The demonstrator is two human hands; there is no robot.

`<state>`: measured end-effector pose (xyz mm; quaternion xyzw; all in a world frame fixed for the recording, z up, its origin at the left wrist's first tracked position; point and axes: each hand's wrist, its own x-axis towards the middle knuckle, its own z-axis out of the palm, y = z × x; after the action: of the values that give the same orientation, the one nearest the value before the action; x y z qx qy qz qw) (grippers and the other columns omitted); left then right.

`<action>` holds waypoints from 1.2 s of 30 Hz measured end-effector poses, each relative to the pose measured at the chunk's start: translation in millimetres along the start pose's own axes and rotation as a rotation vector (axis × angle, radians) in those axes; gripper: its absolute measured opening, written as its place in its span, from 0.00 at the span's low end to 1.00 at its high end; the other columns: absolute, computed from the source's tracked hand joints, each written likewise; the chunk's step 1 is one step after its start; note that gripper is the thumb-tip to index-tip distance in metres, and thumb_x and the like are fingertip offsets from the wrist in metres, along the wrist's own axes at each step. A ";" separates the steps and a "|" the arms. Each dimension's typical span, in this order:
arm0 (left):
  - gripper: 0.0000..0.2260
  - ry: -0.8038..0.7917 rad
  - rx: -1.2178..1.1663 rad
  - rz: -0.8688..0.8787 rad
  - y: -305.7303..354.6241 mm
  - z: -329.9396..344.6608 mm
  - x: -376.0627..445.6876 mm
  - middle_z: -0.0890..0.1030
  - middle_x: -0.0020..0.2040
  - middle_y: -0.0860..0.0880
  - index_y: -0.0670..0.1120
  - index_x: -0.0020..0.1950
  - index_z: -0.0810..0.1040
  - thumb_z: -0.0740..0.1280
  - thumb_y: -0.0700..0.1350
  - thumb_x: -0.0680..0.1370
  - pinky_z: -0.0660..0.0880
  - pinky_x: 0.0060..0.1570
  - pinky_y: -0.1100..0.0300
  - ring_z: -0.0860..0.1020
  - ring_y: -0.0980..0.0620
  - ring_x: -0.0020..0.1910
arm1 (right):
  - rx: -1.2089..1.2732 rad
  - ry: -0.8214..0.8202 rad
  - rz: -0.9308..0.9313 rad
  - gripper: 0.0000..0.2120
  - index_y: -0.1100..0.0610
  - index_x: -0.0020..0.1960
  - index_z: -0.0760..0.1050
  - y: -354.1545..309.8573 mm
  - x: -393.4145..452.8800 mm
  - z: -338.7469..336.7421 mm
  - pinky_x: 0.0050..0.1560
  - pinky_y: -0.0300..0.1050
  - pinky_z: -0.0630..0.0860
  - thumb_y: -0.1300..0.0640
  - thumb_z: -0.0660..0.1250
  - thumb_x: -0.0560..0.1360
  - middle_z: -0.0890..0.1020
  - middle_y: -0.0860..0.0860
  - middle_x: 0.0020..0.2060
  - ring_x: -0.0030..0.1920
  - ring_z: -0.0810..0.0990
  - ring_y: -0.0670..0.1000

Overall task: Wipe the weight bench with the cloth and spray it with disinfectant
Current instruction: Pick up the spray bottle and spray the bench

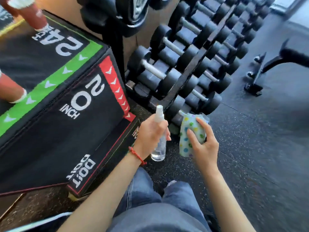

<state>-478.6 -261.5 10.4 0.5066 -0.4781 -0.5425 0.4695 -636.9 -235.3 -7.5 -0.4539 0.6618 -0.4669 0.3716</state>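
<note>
Both hands full: your left hand grips spray bottle, right hand fingers pinch cloth; bench lies far right, nearer your right

Speckled rubber floor under plyo box, dumbbell rack, bench base.
</note>
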 end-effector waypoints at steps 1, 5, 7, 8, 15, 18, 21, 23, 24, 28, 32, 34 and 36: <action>0.15 -0.039 -0.026 -0.014 -0.8 18.2 -0.6 0.77 0.27 0.50 0.40 0.37 0.72 0.64 0.53 0.68 0.74 0.32 0.56 0.76 0.51 0.26 | 0.004 0.028 0.013 0.19 0.46 0.60 0.73 7.0 -1.2 -16.5 0.50 0.49 0.78 0.59 0.70 0.72 0.78 0.39 0.48 0.45 0.80 0.44; 0.10 -0.191 -0.054 -0.067 -4.3 87.8 -1.7 0.78 0.28 0.50 0.40 0.39 0.74 0.66 0.47 0.70 0.76 0.32 0.59 0.76 0.53 0.26 | 0.013 0.164 0.056 0.19 0.48 0.60 0.73 32.0 -6.0 -79.2 0.50 0.41 0.77 0.60 0.71 0.71 0.77 0.37 0.48 0.45 0.78 0.38; 0.06 -0.260 -0.019 -0.099 -7.5 118.8 -1.5 0.78 0.28 0.50 0.38 0.39 0.74 0.64 0.40 0.73 0.76 0.32 0.61 0.76 0.53 0.26 | 0.007 0.241 0.067 0.19 0.48 0.60 0.73 40.8 -9.7 -107.6 0.46 0.29 0.72 0.61 0.71 0.71 0.75 0.36 0.49 0.44 0.76 0.32; 0.05 -0.292 -0.010 -0.118 -9.1 132.9 -1.3 0.78 0.27 0.50 0.38 0.39 0.74 0.64 0.37 0.75 0.76 0.32 0.62 0.76 0.54 0.25 | 0.005 0.282 0.074 0.19 0.49 0.60 0.73 44.9 -11.8 -120.2 0.45 0.24 0.70 0.61 0.70 0.71 0.75 0.36 0.49 0.44 0.75 0.30; 0.14 -0.560 -0.006 -0.197 -13.6 226.7 9.3 0.75 0.24 0.50 0.40 0.33 0.72 0.66 0.44 0.76 0.71 0.25 0.63 0.73 0.53 0.21 | -0.005 0.602 0.195 0.19 0.47 0.60 0.72 72.5 -29.5 -185.1 0.48 0.28 0.70 0.60 0.71 0.72 0.73 0.33 0.50 0.47 0.74 0.29; 0.20 -0.705 0.016 -0.219 -13.8 265.8 15.4 0.74 0.23 0.47 0.39 0.30 0.72 0.64 0.53 0.75 0.68 0.23 0.66 0.72 0.52 0.19 | -0.011 0.733 0.258 0.19 0.47 0.60 0.72 80.7 -37.7 -198.9 0.46 0.23 0.69 0.57 0.71 0.71 0.74 0.34 0.51 0.47 0.73 0.28; 0.24 -0.860 0.072 -0.260 -14.7 301.5 22.8 0.73 0.21 0.45 0.38 0.29 0.72 0.59 0.57 0.74 0.66 0.23 0.66 0.71 0.50 0.18 | -0.015 0.879 0.336 0.18 0.48 0.60 0.73 87.6 -40.0 -207.0 0.45 0.22 0.69 0.58 0.71 0.72 0.76 0.39 0.51 0.46 0.73 0.27; 0.25 -0.944 0.107 -0.311 -16.1 321.5 28.0 0.73 0.21 0.44 0.39 0.28 0.73 0.57 0.58 0.73 0.68 0.24 0.65 0.71 0.49 0.19 | -0.036 0.988 0.376 0.18 0.51 0.60 0.73 90.8 -40.1 -210.8 0.43 0.20 0.67 0.61 0.71 0.72 0.75 0.40 0.50 0.45 0.72 0.25; 0.26 -0.979 0.122 -0.340 -17.4 329.9 30.4 0.73 0.21 0.44 0.39 0.27 0.73 0.57 0.59 0.73 0.68 0.24 0.65 0.71 0.49 0.19 | -0.036 1.035 0.396 0.18 0.52 0.60 0.73 92.1 -39.5 -212.1 0.43 0.20 0.66 0.61 0.71 0.72 0.75 0.39 0.49 0.45 0.71 0.25; 0.29 -1.141 0.205 -0.356 -23.1 357.5 34.9 0.72 0.20 0.46 0.37 0.26 0.73 0.55 0.59 0.75 0.68 0.24 0.67 0.71 0.52 0.18 | 0.013 1.195 0.475 0.18 0.52 0.61 0.73 101.3 -38.3 -211.7 0.45 0.20 0.66 0.59 0.70 0.72 0.74 0.37 0.50 0.47 0.71 0.26; 0.28 -1.256 0.318 -0.367 -34.1 382.9 32.0 0.72 0.20 0.47 0.38 0.26 0.73 0.56 0.54 0.80 0.67 0.23 0.68 0.71 0.53 0.18 | 0.032 1.337 0.553 0.18 0.50 0.60 0.73 109.6 -43.5 -213.2 0.46 0.24 0.70 0.58 0.70 0.72 0.76 0.39 0.50 0.47 0.74 0.29; 0.27 -1.315 0.362 -0.379 -39.9 396.3 27.3 0.73 0.21 0.46 0.39 0.26 0.74 0.56 0.53 0.80 0.68 0.24 0.67 0.71 0.51 0.19 | 0.052 1.392 0.588 0.18 0.48 0.60 0.73 111.7 -48.2 -217.6 0.47 0.27 0.71 0.59 0.70 0.72 0.77 0.41 0.52 0.47 0.75 0.32; 0.27 -1.378 0.395 -0.379 -45.7 411.7 18.3 0.73 0.22 0.46 0.40 0.25 0.74 0.57 0.53 0.80 0.69 0.25 0.66 0.71 0.51 0.20 | 0.060 1.450 0.614 0.19 0.45 0.58 0.72 114.9 -54.8 -224.7 0.48 0.28 0.72 0.60 0.70 0.72 0.77 0.42 0.53 0.48 0.75 0.34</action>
<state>-891.7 -257.3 -24.8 0.2003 -0.6574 -0.7131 -0.1385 -854.6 -102.9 -48.8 0.1771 0.8219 -0.5406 -0.0284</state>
